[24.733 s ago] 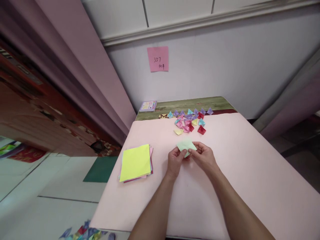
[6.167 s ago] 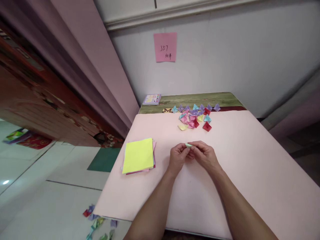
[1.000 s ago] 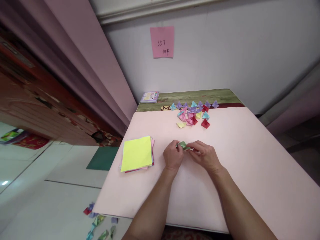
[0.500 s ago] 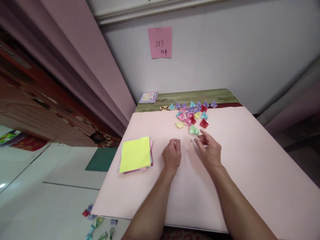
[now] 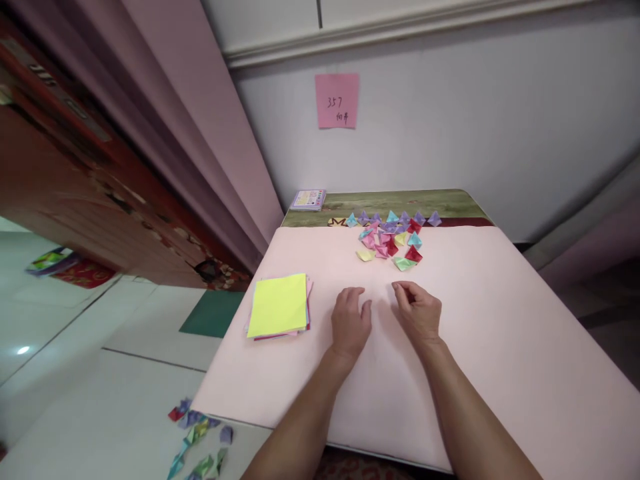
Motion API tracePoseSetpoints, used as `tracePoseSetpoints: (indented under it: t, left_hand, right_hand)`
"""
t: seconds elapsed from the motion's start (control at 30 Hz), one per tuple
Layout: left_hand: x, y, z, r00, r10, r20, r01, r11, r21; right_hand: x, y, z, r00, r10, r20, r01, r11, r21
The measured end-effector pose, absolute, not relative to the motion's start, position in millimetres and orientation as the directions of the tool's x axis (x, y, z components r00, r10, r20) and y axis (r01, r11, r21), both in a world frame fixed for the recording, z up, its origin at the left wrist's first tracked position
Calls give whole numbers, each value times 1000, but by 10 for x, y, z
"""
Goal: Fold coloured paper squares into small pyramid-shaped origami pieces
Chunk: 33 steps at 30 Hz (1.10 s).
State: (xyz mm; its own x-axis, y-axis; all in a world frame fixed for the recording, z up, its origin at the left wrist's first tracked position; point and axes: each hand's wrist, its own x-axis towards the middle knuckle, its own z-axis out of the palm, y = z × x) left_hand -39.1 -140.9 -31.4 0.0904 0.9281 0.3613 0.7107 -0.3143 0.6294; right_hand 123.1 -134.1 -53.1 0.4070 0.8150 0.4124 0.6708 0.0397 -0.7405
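Between the paper stack and the table's middle, my left hand [image 5: 351, 320] rests over the pink tabletop [image 5: 480, 347], fingers curved and thumb apart, with nothing in it. To its right, my right hand [image 5: 419, 310] has its fingers curled in and the thumb near the index finger; no object shows in it. Just beyond that hand lies a light green folded paper boat [image 5: 404, 264], apart from the fingers. It sits at the near edge of a cluster of small paper boats in pink, red, yellow, blue and purple, such as the red boat [image 5: 414, 254] behind it.
A stack of square paper sheets [image 5: 278, 305], bright yellow on top, lies at the left. A small pile of cards [image 5: 309, 199] is at the back left corner. More folded papers [image 5: 200, 433] lie on the floor. A pink note [image 5: 337, 101] hangs on the wall.
The light green boat has come down beside the red boat and lies on the table. My right hand has drawn back and its fingers have closed; my left hand's fingers have loosened. The view has shifted.
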Motion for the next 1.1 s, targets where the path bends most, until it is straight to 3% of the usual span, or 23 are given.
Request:
tracePoseSetpoints:
  t: [0.07, 0.17, 0.33, 0.43, 0.53, 0.63, 0.97, 1.03, 1.1]
  left_hand:
    - [-471, -1501, -172, 167, 881, 443, 775, -395, 494]
    - [-758, -1527, 66, 77, 875, 477, 893, -273, 357]
    - [-1266, -1439, 244, -250, 935, 252, 953, 193, 233]
    - [-1313, -1474, 191, -274, 960, 55, 946, 259, 193]
    - [-1260, -1531, 130, -238, 970, 45, 958, 227, 174]
    - [-1288, -1538, 115, -242, 968, 62, 949, 223, 221]
    - [-1726, -1475, 82, -375, 927, -6, 761, 311, 570]
    - [-1748, -1496, 111, -393, 919, 43, 766, 301, 568]
    - [-1707, -1532, 168, -371, 911, 180, 805, 219, 552]
  right_hand:
    - [1240, -1338, -536, 426, 818, 387, 650, 21, -759]
    - [1235, -1346, -525, 440, 821, 364, 624, 12, -781]
    - [1201, -1360, -513, 410, 838, 360, 611, 41, -791]
    - [1198, -1361, -533, 396, 845, 358, 607, 51, -793]
    - [1214, -1360, -555, 405, 849, 340, 588, 43, -808]
    - [1230, -1359, -562, 413, 853, 320, 572, 30, -819]
    - [1252, -1363, -563, 439, 847, 299, 508, 40, -860]
    - [1243, -1366, -560, 445, 847, 290, 490, 40, -871]
    - [1219, -1365, -552, 439, 864, 245, 417, 46, -908]
